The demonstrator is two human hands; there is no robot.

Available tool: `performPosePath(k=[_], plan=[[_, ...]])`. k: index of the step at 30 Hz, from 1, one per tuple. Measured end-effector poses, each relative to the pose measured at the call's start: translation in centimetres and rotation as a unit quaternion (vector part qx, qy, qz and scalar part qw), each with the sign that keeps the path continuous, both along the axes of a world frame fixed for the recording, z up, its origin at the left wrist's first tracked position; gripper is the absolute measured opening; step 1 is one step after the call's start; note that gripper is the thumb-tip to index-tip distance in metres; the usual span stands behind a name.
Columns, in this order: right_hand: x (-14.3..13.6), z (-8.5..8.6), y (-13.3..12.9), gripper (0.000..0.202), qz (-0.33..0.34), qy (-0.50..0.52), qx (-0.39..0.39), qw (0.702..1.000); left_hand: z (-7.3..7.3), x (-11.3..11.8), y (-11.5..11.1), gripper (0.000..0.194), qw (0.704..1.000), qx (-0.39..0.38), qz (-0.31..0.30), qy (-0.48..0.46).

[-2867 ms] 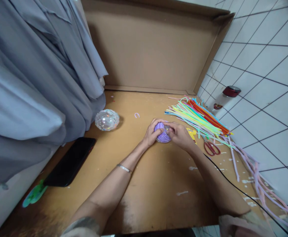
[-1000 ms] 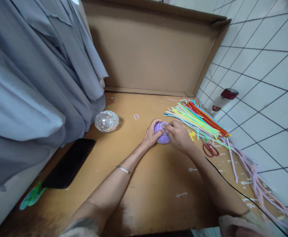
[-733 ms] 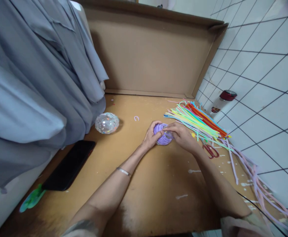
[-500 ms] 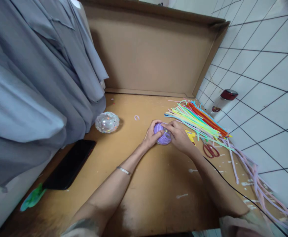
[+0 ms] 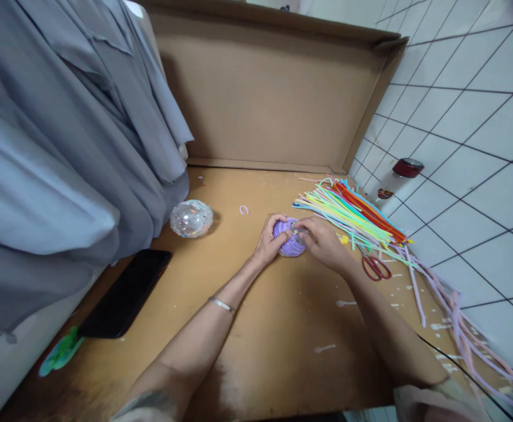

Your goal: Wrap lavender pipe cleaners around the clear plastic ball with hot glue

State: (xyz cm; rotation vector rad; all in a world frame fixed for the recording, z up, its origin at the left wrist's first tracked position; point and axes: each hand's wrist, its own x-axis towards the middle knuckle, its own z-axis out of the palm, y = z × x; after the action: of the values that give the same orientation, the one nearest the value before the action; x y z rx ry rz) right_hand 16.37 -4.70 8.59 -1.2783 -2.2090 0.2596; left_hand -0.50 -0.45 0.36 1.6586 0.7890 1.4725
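Nearest me, on the counter [image 5: 260,351], a black cable [image 5: 447,354] runs out to the right of the purple-wrapped ball [image 5: 289,248]. Left of the ball and closer to my body lie a green object [image 5: 62,353], too unclear to name, and a black smartphone [image 5: 125,294].

My left hand [image 5: 269,241] grasps the ball from its left side, thumb over the top, low over the counter. My right hand [image 5: 323,241] is bent in at the ball's right side, fingertips gathered at its bare, see-through patch; whether they pinch a strand end I cannot tell. I judge that I am working the purple winding at the edge of that patch. The next move seems to call for a steady left grip and small, careful fingertip pressure, so the coils don't slip.

Right of the ball are red-handled scissors [image 5: 376,267] and something yellow [image 5: 343,238], mostly hidden by my hand. A clear globe [image 5: 192,219] sits well left of the ball, a pink U-shaped snippet [image 5: 243,210] between them. Beyond the ball, to the right, lies a bundle of pipe cleaners [image 5: 353,214], with a red-lidded jar [image 5: 400,177] farther on; cardboard [image 5: 274,94] stands behind everything.
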Motion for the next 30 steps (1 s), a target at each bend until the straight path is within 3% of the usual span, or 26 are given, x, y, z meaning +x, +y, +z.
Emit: performPosePath(k=[4,13,25,30], plan=[[-0.1,-0.2,0.0,0.019,-0.007,-0.009,-0.002,1.0,0.3,0.0,-0.2,0.027,1.0,0.017,0.006,-0.001],[-0.1,0.1,-0.1,0.015,-0.004,-0.009,-0.012,1.0,0.4,-0.3,0.0,0.036,0.999,0.032,0.004,0.021],[0.1,-0.3,0.4,0.007,-0.006,0.0,-0.016,1.0,-0.1,-0.6,0.0,0.054,0.996,0.07,-0.009,0.052],[0.3,-0.6,0.7,0.007,0.003,0.017,-0.011,1.0,-0.7,-0.4,0.2,0.076,0.989,0.088,0.032,0.117]])
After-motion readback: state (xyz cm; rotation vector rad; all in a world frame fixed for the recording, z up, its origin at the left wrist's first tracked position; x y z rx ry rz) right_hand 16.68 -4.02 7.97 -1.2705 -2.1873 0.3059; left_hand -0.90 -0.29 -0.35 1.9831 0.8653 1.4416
